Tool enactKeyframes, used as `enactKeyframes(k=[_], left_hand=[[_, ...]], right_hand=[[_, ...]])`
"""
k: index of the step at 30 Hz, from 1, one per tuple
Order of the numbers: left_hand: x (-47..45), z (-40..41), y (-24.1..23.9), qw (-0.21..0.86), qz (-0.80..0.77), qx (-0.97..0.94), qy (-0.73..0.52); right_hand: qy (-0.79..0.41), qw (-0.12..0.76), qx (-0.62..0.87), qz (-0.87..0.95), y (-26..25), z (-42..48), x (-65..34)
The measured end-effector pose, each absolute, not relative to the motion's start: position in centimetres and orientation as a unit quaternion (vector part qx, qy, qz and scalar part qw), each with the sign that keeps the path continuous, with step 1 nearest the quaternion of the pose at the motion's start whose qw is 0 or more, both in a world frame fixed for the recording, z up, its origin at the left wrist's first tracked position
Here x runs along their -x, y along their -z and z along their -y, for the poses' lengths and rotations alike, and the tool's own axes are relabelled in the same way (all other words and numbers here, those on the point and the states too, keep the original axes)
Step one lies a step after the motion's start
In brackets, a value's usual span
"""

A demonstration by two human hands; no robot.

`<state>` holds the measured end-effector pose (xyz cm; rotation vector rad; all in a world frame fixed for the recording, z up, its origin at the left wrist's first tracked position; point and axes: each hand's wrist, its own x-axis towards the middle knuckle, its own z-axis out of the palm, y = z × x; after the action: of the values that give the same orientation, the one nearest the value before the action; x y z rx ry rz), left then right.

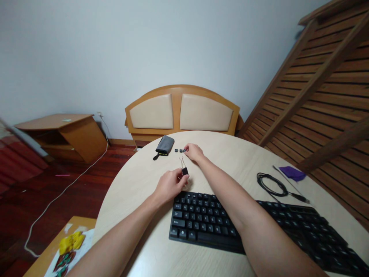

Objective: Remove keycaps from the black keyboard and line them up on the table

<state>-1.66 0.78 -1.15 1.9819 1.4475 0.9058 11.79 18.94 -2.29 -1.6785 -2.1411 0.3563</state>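
In the head view, both bare arms reach forward over the round, pale counter (138,215). The left forearm enters at the lower left and slants up to the right, its wrist nearly straight. The left hand (170,184) is just beyond the upper left corner of the black keyboard (201,219), back of the hand up and thumb on the near side. Its fingers are bent and pinch a wire tool (185,171) by its black block; the two thin wires point away from the person, toward the far edge.

The right arm is stretched further out. It comes in at the lower right, passes above the middle of the keyboard and hides part of it, then runs up and to the left. The right hand (194,151) is farther from the person than the left, the two well apart. Its fingers are drawn together at the tips, pinching a small dark keycap (185,150); whether that piece touches the counter cannot be told. Just left of it, two loose keycaps (178,151) lie in line with it, near a grey pouch (165,144). A coiled black cable (269,176) lies on the counter to the right, beyond the right forearm.
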Motion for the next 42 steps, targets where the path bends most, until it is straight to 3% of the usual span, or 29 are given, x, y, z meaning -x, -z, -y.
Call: enactKeyframes(k=[13,20,32,42], left_hand=[[1.7,-0.7,1.1,0.269,-0.534,-0.727,-0.338],[1.5,-0.6,1.2,0.293,-0.523,-0.720,-0.349],[0.1,0.1,0.9,0.338,-0.448,-0.747,-0.357],[-0.5,0.4,1.1,0.376,-0.412,-0.742,-0.372]], right_hand=[[-0.144,0.208,0.585,0.771,2.5,-19.2,-12.0],[-0.140,0.171,0.580,0.784,1.3,-17.9,-13.0],[-0.123,0.150,0.494,0.847,-0.9,-7.1,-19.6],[-0.250,0.217,0.361,0.872,-0.5,-0.6,-21.4]])
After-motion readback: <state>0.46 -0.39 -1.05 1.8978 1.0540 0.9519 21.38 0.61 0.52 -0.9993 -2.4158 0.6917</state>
